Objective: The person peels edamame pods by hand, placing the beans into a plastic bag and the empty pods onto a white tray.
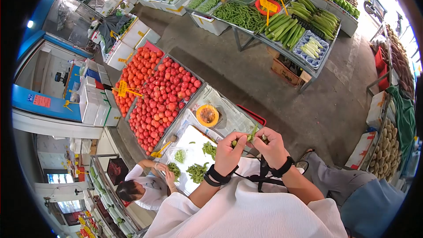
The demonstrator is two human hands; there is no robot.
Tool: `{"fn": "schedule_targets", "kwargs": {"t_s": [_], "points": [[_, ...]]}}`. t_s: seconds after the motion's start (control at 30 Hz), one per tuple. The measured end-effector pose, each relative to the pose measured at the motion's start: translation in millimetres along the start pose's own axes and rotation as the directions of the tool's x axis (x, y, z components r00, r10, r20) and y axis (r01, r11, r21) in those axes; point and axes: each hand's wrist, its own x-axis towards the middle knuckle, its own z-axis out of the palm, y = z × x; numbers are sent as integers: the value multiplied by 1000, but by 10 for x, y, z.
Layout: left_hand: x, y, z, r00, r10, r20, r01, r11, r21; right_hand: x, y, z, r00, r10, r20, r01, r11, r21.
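Up close to my body, both hands are raised and pinching a green bean pod (252,134). My left hand (230,150) closes on its left side, with a small green bean or piece showing by the thumb. My right hand (272,148) grips the other side, its fingers curled and something small and green near them. Below lies a white board (186,185) bearing piles of green pods (197,172) and a clear container or bag of pale shelled beans (179,155). Whether the pod is split cannot be made out.
Another person (147,189) in white works at the board's left end, hands at a pod pile. Beyond are tomatoes (165,92), a cut pumpkin (207,115) on newspaper (229,105), and a vegetable stand (282,53). Someone's grey trouser leg (337,174) is at right.
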Motion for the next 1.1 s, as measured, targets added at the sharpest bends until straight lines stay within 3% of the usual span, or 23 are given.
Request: {"fn": "schedule_targets", "kwargs": {"t_s": [0.07, 0.17, 0.27, 0.37, 0.47, 0.57, 0.67, 0.73, 0.83, 0.87, 0.97, 1.1], "points": [[-7, 53, 79, 989, 130, -77, -109, 968, 228, -2, -32, 16, 990, 135, 44, -140, 976, 168], [-42, 69, 133, 932, 356, -67, -291, 846, 446, 6, -76, 55, 988, 133, 81, -138, 989, 56], [-20, -32, 109, 959, 268, -90, -230, 924, 307, 37, -35, 39, 963, 234, 135, -255, 951, 172], [-33, -75, 91, 962, 252, -108, -203, 918, 341, 73, 108, 50, 971, 189, 144, -205, 973, 106], [-45, -111, 62, 939, 337, -74, -255, 821, 511, 80, 203, 109, 990, 112, 89, -110, 994, -27], [-15, -226, 6, 915, 401, -39, -303, 749, 589, 95, 209, 156, 987, 136, 84, -132, 990, -54], [-16, -300, -101, 903, 428, -32, -309, 700, 644, 105, 328, 173, 941, 324, 99, -332, 940, 77], [2, -449, -252, 898, 437, -46, -306, 696, 650, 93, 436, 166, 924, 357, 140, -372, 923, 97], [3, -806, -700, 949, 141, -284, -11, 909, 416, 59, 406, 171, 874, 444, 198, -470, 876, 111], [-18, -908, -877, 931, 26, -365, 103, 939, 328, 44, 414, 128, 873, 442, 206, -455, 890, 20], [-55, -2111, -1456, 839, 30, -543, 276, 837, 472, 0, 450, 86, 846, 496, 196, -520, 849, 94], [-192, -3340, -1826, 737, -225, -637, 534, 771, 346, -64, 539, 50, 826, 548, 129, -560, 823, 93]]}}
